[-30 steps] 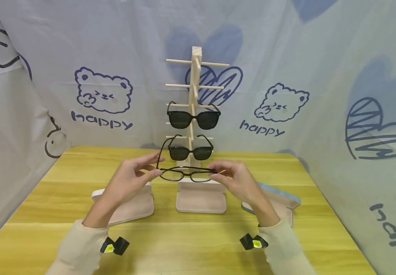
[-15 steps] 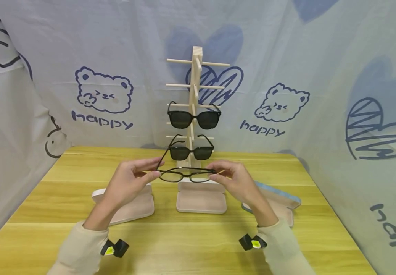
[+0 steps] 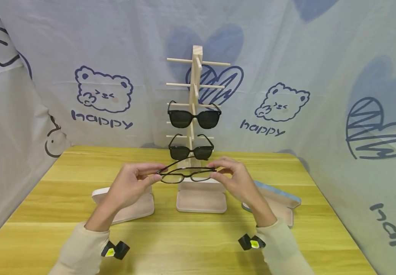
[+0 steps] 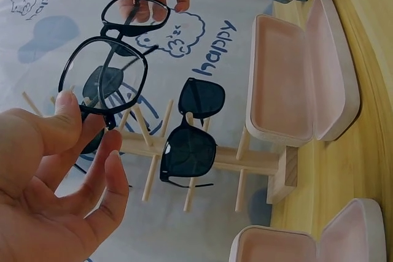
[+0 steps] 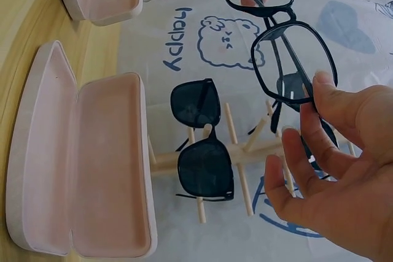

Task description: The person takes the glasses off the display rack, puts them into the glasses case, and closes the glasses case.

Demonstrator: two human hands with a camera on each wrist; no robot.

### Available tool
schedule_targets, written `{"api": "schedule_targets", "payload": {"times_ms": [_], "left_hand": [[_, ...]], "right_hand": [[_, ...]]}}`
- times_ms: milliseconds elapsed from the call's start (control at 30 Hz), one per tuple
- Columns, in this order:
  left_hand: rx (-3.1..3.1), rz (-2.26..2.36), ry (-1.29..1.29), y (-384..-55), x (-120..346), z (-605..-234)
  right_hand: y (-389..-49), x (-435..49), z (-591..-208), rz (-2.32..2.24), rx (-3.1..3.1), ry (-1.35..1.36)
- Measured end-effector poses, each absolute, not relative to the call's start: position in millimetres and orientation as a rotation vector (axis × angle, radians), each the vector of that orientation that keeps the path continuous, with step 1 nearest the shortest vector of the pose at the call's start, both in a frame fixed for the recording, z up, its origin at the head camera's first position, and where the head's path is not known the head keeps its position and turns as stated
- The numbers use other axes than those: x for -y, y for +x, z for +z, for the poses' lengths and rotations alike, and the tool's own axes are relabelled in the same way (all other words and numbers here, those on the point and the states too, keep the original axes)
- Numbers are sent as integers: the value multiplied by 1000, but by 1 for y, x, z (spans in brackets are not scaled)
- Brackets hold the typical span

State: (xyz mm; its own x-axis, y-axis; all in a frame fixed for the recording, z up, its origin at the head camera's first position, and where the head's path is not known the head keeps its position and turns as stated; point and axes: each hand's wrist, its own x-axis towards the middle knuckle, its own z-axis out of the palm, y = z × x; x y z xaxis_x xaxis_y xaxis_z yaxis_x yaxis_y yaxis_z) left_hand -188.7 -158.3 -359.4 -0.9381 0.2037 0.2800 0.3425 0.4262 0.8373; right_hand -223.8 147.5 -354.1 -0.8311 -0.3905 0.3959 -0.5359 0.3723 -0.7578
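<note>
In front of the wooden display stand (image 3: 196,72), both my hands hold a pair of black-framed eyeglasses (image 4: 113,30) with clear lenses. My left hand (image 3: 132,185) pinches one end of the frame between thumb and fingers. At the opposite end, my right hand (image 3: 235,177) pinches the other hinge corner. One temple lies folded behind the lenses; the left one slants inward, partly folded. Behind, the lower sunglasses (image 5: 206,167) and the upper sunglasses (image 3: 207,120) hang on the stand's pegs.
Three open glasses cases with pink linings lie on the wooden table (image 3: 184,244): a white one (image 3: 137,210) at left, another white case (image 3: 201,202) in the middle, a blue one (image 3: 282,194) at right. A printed cloth (image 3: 143,49) hangs behind.
The left temple of the eyeglasses has swung from upright down and inward, toward the lenses. Both hands have stayed nearly in place.
</note>
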Motion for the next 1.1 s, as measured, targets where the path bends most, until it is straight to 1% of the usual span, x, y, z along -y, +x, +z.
{"api": "schedule_targets", "payload": {"times_ms": [167, 567, 1100], "left_hand": [[2532, -1575, -538, -187, 157, -362], [2560, -1596, -565, -184, 162, -367], [2714, -1442, -542, -170, 196, -378]], "right_hand": [[-225, -148, -357, 1449, 2490, 832], [-226, -144, -363, 1467, 2535, 800], [-224, -118, -379, 1437, 2646, 898]]}}
